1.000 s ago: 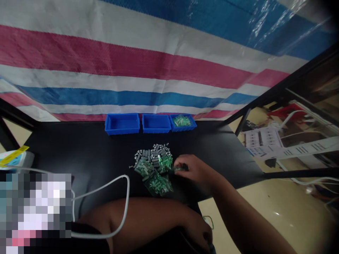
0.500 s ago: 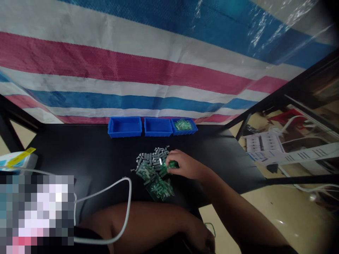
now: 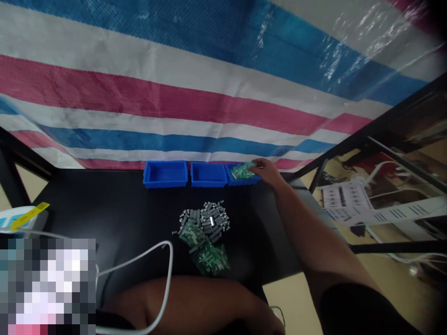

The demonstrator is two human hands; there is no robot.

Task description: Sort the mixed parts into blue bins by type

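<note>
My right hand (image 3: 267,171) reaches over the right-hand blue bin (image 3: 244,182), its fingers closed on the edge of a small green plastic bag (image 3: 248,168) of light-coloured pieces. Other green bags in that bin lie under it, hard to tell apart. On the black table, a pile of grey cylindrical pieces and screws (image 3: 211,222) is heaped up. Two similar green bags lie at its near side, one against the pile (image 3: 191,232) and one closer to me (image 3: 211,259). My left hand (image 3: 270,321) hangs low at the bottom edge, dark, with its fingers hidden.
A middle blue bin (image 3: 208,183) and a left blue bin (image 3: 165,184) stand beside the right one. A white cable (image 3: 171,260) loops over the near left side. At the left edge sits a white object with a yellow strip (image 3: 31,215). Striped sheeting (image 3: 195,102) hangs behind.
My right hand has moved from the pile, forward and right, to the right-hand bin, carrying a green bag. The grey pieces it covered now show. My left arm has stayed low.
</note>
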